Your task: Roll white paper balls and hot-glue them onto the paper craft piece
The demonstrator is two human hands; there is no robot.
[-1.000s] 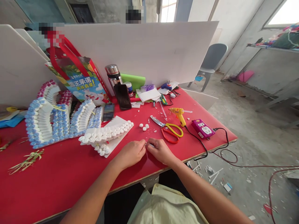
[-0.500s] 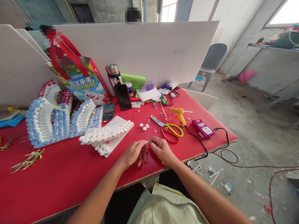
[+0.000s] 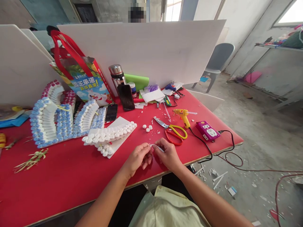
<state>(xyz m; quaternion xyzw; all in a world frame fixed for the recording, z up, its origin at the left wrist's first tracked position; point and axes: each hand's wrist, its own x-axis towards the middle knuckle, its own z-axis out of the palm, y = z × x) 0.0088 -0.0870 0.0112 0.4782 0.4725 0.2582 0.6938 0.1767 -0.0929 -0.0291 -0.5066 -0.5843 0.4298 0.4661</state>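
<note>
My left hand and my right hand meet above the front of the red table. Between their fingertips is a thin white strip, curving from the left fingers into the right. Both hands are closed in a pinch on it; its material is too small to tell. Just beyond lie several small white rolled pieces and scissors with one red and one yellow handle. Left of my hands, rows of white rolls sit on a white board.
A yellow glue gun and a purple power socket with a black cord lie to the right. Blue-and-white roll pieces, a gift bag, a thermos and a phone stand at the back left. A white panel rises behind.
The white strip now shows as a longer curved piece between my fingers. My right hand has turned slightly, and the view has shifted a little left.
</note>
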